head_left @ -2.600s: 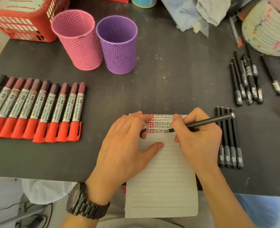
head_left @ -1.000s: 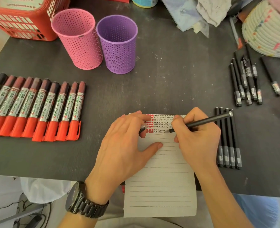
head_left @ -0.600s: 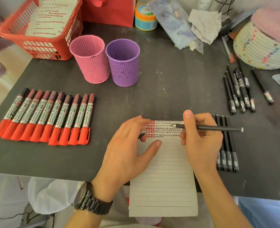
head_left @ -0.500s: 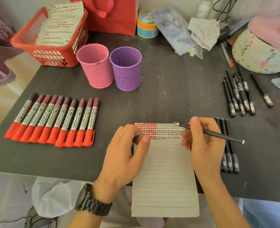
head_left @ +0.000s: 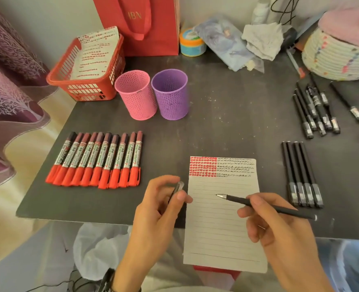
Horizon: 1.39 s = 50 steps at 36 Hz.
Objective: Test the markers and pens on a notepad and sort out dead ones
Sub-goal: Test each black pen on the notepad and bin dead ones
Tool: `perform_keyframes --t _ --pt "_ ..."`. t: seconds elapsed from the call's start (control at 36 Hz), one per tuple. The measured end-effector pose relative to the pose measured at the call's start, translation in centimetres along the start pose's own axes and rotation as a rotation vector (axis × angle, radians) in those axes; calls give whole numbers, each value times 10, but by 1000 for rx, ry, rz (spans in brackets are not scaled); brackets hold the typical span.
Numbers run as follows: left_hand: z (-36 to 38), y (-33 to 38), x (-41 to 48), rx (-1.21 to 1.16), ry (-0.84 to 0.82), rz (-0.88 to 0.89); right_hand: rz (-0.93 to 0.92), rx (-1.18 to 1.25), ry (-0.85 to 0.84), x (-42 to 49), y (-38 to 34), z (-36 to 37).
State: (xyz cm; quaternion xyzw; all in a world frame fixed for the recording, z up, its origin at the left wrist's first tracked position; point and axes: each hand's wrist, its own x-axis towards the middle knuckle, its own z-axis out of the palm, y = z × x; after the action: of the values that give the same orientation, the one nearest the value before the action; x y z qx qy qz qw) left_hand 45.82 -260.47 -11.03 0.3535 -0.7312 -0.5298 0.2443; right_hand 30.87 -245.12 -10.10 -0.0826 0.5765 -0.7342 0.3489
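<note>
Right hand (head_left: 279, 226): fingers curled round a black pen (head_left: 267, 205) at mid-barrel. The bare tip points toward the left hand and hangs over the blank lines of the notepad (head_left: 212, 228); contact with the paper cannot be told.

Left hand (head_left: 159, 209): thumb and fingers pinch a small dark cap (head_left: 177, 189), just off the pad's edge and not touching the pad.

The pad lies between the hands and its near part overhangs the counter (head_left: 227, 114) edge. Test marks fill only its top strip, red then black.

Judged step: recapping the tested pen, then sorting it.

Risks:
- Neither hand presses the pad. A knock from a wrist could tip or slide it off the overhang.
- If cap and tip meet off-axis, the point may smear ink on the left fingers or miss the cap.
- Beyond the right hand lie a neat row of four pens (head_left: 300, 173) and, farther out, a loose cluster (head_left: 315, 110). All look alike, so one dropped in the wrong group would spoil the sort.
- The pink cup (head_left: 135, 94) and purple cup (head_left: 170, 93), beyond the left hand, carry no visible labels; which takes dead pens cannot be told.
</note>
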Motion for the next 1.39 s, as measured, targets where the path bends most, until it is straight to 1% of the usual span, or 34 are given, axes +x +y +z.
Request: perform_keyframes --t 0.11,0.28,0.42,0.67,0.86,1.17,1.39 --pt "1 2 -8 -42 -2 23 -17 -33 -19 -7 -3 4" --pt "5 3 -12 56 -21 70 -35 -26 -73 -15 -8 4" --pt "8 7 -10 114 -41 125 -46 -23 -68 -18 -10 2" --pt "8 18 -10 137 -53 215 -57 -21 -104 -22 -11 -1" --pt "5 24 -11 165 -58 235 -64 -36 -121 -24 -10 0" --pt "5 31 -4 231 -123 341 -92 -95 -135 -22 -7 2" --pt "10 33 0 227 -167 392 -107 -125 -146 -21 -7 5"
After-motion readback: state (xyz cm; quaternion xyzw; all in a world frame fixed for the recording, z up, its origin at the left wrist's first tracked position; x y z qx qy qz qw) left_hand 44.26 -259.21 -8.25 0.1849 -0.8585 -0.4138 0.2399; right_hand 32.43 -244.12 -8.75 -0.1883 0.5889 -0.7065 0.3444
